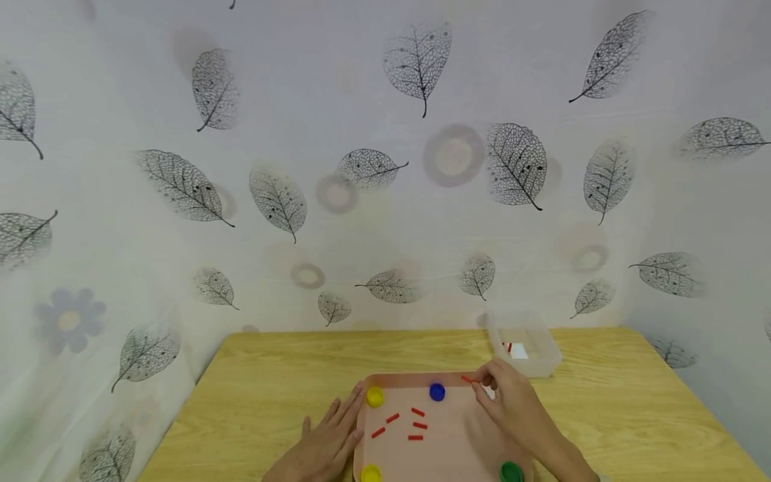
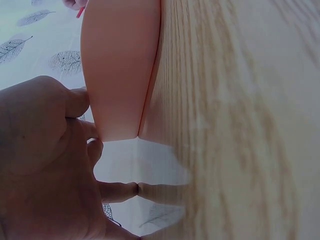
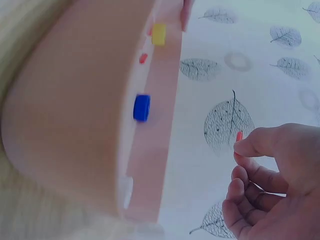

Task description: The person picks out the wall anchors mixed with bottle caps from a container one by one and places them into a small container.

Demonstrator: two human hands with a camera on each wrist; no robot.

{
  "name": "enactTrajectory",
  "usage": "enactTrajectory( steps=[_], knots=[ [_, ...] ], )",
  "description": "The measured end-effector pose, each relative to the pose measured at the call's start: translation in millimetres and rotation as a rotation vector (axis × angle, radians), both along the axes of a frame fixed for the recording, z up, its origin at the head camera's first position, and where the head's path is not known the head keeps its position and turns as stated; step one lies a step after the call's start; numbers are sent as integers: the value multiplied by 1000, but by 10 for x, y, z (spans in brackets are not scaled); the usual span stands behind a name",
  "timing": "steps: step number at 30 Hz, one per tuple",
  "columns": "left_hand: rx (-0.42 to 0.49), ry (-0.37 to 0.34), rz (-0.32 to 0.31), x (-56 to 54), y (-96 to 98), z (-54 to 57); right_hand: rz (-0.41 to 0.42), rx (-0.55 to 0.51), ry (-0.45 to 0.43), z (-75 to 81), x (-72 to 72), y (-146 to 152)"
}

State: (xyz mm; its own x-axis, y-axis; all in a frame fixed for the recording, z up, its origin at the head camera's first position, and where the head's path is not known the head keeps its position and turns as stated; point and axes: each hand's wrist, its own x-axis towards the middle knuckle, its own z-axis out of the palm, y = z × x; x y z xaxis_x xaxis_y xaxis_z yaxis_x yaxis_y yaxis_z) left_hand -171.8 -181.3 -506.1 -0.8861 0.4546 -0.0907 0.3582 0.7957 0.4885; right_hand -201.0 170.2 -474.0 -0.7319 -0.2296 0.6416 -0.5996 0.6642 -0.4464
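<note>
Between thumb and forefinger my right hand [image 1: 510, 404] pinches a small red stick [image 1: 467, 379], above the far right part of a pink tray [image 1: 446, 462]. The stick's tip [image 3: 239, 135] pokes out past the fingertips in the right wrist view. My left hand [image 1: 322, 445] lies along the tray's left side, fingers extended, some touching its rim and others reaching down to the table in the left wrist view. Inside the tray lie several loose red sticks [image 1: 419, 426], a blue cap [image 1: 437, 392], two yellow caps [image 1: 375, 397] and a green cap [image 1: 512, 472].
Behind the tray at the right stands a clear plastic box [image 1: 545, 361] with red bits and a white piece inside. The wooden table [image 1: 271, 375] meets a leaf-patterned curtain [image 1: 385, 221] at the back and sides. A white object [image 3: 127, 192] sits at the tray's far end.
</note>
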Motion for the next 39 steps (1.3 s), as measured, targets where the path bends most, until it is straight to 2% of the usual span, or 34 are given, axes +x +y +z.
enactTrajectory(
  steps=[6, 14, 28, 39],
  knots=[
    [4, -3, -8, -6, -3, 18, -11, 28, 17, 61, -84, 182],
    [4, -17, -5, -8, 0, 26, -37, 60, 95, 103, -245, 400],
    [13, 12, -13, 1, -12, 5, -110, 96, 75, 209, -403, 622],
    [22, 27, -24, -4, -7, 8, -151, 129, 55, 171, -527, 803]
  ],
)
